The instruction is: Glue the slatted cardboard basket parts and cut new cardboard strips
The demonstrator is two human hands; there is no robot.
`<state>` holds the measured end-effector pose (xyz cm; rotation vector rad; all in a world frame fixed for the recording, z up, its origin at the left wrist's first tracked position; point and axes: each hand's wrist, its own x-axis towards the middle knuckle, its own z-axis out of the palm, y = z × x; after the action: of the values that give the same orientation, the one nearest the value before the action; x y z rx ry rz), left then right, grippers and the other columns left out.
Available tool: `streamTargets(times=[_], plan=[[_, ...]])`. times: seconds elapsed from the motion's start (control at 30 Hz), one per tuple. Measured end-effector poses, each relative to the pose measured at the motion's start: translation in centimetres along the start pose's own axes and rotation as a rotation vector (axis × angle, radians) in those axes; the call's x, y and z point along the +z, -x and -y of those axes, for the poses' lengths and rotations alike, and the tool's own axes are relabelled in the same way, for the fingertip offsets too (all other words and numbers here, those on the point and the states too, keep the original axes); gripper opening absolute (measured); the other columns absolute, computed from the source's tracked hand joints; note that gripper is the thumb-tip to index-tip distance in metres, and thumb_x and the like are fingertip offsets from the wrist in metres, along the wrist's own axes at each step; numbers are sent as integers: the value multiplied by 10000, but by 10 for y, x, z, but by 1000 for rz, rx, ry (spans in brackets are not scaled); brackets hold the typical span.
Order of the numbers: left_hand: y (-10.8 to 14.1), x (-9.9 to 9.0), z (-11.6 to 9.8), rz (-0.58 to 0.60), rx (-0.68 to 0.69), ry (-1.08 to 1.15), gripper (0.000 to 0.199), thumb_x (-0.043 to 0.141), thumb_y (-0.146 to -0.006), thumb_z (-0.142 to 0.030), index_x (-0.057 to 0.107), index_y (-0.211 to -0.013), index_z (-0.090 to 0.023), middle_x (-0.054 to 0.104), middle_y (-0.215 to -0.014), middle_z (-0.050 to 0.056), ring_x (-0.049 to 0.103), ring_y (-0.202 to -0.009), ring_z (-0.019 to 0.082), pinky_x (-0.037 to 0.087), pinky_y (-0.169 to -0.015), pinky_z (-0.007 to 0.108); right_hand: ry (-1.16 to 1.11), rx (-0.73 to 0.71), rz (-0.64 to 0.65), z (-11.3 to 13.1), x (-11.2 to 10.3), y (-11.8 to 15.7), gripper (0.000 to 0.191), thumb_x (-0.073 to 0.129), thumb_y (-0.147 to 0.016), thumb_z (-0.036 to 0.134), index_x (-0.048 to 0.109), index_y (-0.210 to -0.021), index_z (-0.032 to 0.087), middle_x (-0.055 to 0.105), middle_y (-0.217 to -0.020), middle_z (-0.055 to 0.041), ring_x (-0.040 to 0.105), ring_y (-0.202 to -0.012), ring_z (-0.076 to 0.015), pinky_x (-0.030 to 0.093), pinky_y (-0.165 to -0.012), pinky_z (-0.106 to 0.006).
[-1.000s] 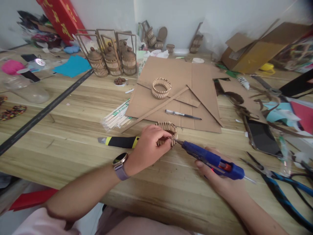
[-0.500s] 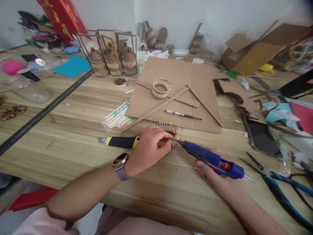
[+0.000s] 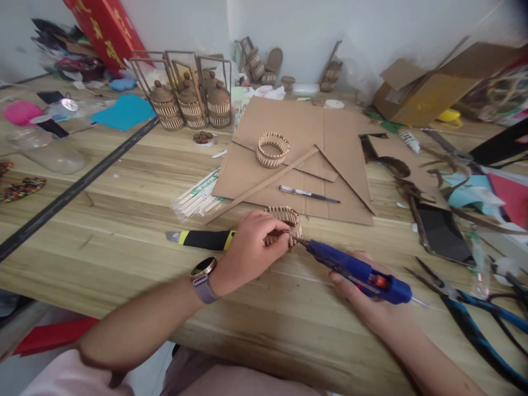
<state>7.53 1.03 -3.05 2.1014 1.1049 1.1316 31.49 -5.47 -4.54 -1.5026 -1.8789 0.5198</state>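
My left hand [image 3: 258, 245] pinches the near rim of a small ring of wooden sticks [image 3: 284, 215], which rests on the wooden table. The fingers cover part of that ring. Wrapped round a blue glue gun [image 3: 355, 269], my right hand [image 3: 365, 297] points its nozzle at the ring's near right side, close to my left fingertips. Whether the tip touches the sticks I cannot tell. A clear glue stick pokes out of the gun's back end. Just left of my left hand lies a black and yellow utility knife [image 3: 206, 239].
A second stick ring [image 3: 272, 151] and a pen [image 3: 309, 193] lie on a cardboard sheet [image 3: 342, 126]. Several small lidded baskets [image 3: 192, 107] stand behind. Pliers [image 3: 449, 294] and a phone [image 3: 443, 231] lie right; bagged sticks [image 3: 200, 198] lie left of the cardboard.
The glue gun and my right hand have shifted very slightly. My left hand keeps its pinch on the ring, almost unmoved.
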Motion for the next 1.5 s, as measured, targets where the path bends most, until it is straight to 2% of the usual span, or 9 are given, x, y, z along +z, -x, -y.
streamTargets(times=[0.17, 0.37, 0.6, 0.83, 1.23, 1.5], plan=[[-1, -1, -1, 3, -19, 5, 115, 591, -890, -153, 689, -865, -207, 732, -878, 25, 657, -910, 207, 509, -880, 369, 23, -9, 39, 0, -1, -2, 344, 647, -882, 490, 525, -653, 264, 584, -625, 6, 578, -605, -192, 462, -571, -321], [-1, -2, 0, -4, -15, 4, 119, 589, -886, -151, 691, -861, -207, 738, -875, 25, 659, -890, 202, 514, -861, 361, 21, 63, -51, 12, 4, 1, 361, 620, -896, 510, 511, -654, 266, 514, -595, 21, 528, -592, -189, 466, -629, -344], [-3, -3, 1, -21, -31, -4, 123, 591, -883, -150, 696, -859, -209, 739, -870, 23, 662, -885, 197, 521, -847, 347, 10, -33, 58, 1, -1, -3, 336, 644, -881, 474, 538, -641, 263, 579, -625, -5, 568, -612, -201, 475, -589, -349], [-3, -3, 3, -35, -30, -3, 121, 594, -884, -152, 700, -863, -208, 736, -867, 24, 663, -877, 196, 520, -838, 345, 2, -51, -35, -5, 7, 4, 394, 618, -882, 555, 531, -632, 264, 590, -644, -28, 558, -629, -210, 465, -595, -371], [-2, -2, 2, -31, -21, 3, 128, 589, -880, -143, 703, -868, -200, 734, -858, 23, 658, -875, 196, 510, -824, 343, 17, -113, -42, -5, 8, 2, 362, 637, -900, 484, 513, -648, 256, 536, -607, 7, 526, -584, -184, 424, -577, -344], [-3, -2, 3, -36, 11, 5, 126, 590, -885, -133, 708, -872, -177, 735, -858, 30, 653, -873, 194, 493, -826, 335, 17, -89, -41, -2, 6, 2, 389, 643, -887, 507, 496, -626, 258, 508, -581, 13, 511, -560, -184, 412, -564, -342]])
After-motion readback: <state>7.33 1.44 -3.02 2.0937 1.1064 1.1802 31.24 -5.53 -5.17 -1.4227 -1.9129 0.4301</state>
